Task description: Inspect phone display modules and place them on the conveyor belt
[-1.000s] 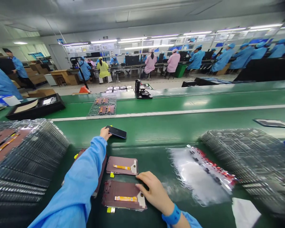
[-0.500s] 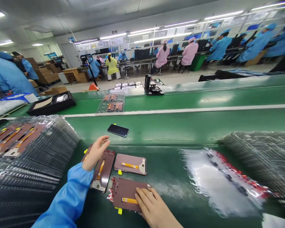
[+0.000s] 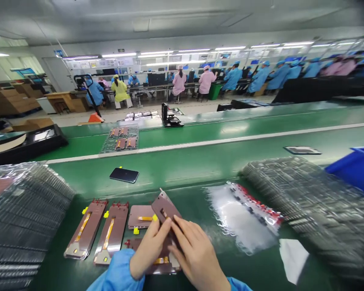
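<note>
Left hand [image 3: 150, 247] and right hand [image 3: 197, 258] sat close together at the small dark panel [image 3: 165, 209], with little gap between them. On the left, two display panels with orange flex strips [image 3: 98, 230] lay side by side, barring a low path to the stack of plastic trays [image 3: 27, 214]. Passage for a hand ran forward over the green conveyor belt [image 3: 182, 165] toward the black phone [image 3: 124, 175]. On the right, there was room up to the plastic bag [image 3: 242, 214]; the second tray stack [image 3: 309, 210] stood beyond it.
</note>
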`<state>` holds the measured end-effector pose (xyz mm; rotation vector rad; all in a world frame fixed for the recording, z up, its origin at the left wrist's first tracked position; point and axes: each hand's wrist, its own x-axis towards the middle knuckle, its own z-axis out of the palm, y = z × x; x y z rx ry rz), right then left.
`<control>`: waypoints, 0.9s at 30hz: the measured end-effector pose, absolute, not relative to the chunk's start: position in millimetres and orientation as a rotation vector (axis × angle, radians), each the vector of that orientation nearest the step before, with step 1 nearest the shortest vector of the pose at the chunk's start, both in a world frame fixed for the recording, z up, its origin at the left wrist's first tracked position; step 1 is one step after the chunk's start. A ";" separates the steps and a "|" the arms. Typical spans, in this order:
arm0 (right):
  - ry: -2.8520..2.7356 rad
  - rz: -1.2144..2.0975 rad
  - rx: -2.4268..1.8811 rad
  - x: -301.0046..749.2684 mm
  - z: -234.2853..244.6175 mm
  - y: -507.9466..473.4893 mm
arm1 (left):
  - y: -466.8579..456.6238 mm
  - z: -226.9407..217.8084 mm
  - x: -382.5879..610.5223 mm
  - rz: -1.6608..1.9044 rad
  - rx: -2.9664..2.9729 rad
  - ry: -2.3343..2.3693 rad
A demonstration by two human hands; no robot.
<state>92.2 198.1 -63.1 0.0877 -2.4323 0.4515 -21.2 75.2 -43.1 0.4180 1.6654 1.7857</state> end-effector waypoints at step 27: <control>-2.100 1.338 -0.269 91.4 -36.8 221.4 | 82.4 -47.8 -13.1 1.463 0.719 1.567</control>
